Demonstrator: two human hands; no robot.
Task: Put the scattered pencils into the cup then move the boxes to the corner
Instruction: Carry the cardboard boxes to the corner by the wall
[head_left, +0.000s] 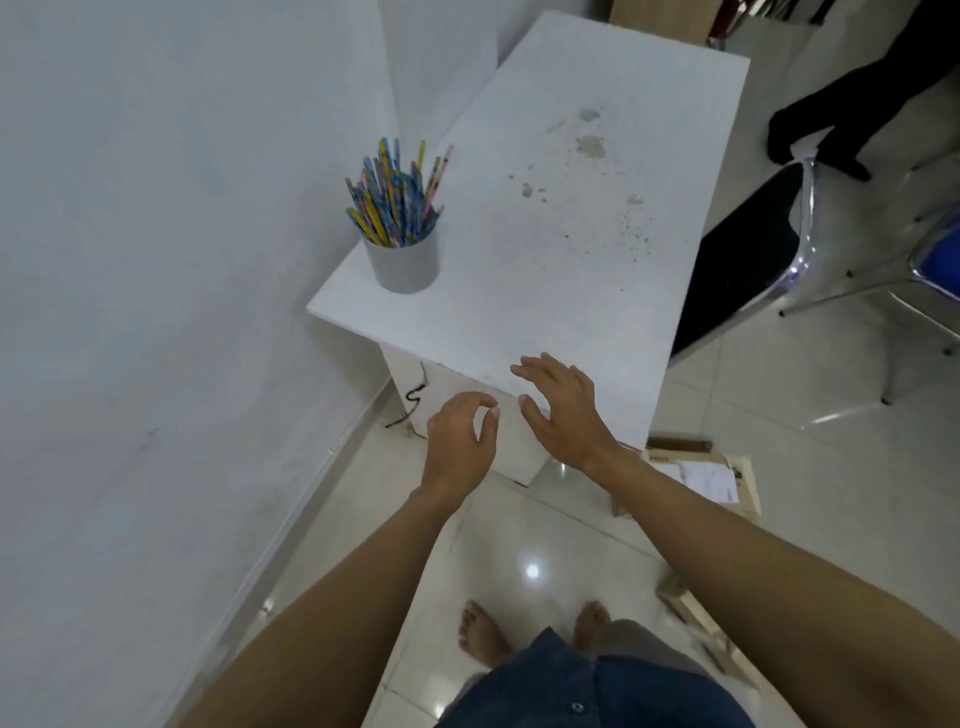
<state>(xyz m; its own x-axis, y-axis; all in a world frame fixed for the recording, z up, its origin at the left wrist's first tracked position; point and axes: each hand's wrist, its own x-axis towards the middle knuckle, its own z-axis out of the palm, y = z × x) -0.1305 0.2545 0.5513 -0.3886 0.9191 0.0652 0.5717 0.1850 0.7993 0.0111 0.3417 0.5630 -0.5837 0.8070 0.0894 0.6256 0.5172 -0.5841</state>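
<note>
- Head view: pencils (395, 197) stand bunched in the grey cup (405, 265) on the table's (545, 234) near-left corner, eleven o'clock from the hands.
- Loosely curled and empty, the left hand (460, 441) hangs before the table's near edge.
- Fingers spread, holding nothing, the right hand (563, 410) hovers over that edge.
- At four o'clock from it, a cardboard box (701, 478) lies on the floor (519, 545).

Soft even light, glare spot on the floor (532, 570), perhaps slight edge blur.

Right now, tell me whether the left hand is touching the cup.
Apart. The head view shows the left hand well short of the cup, with tabletop between them.
</note>
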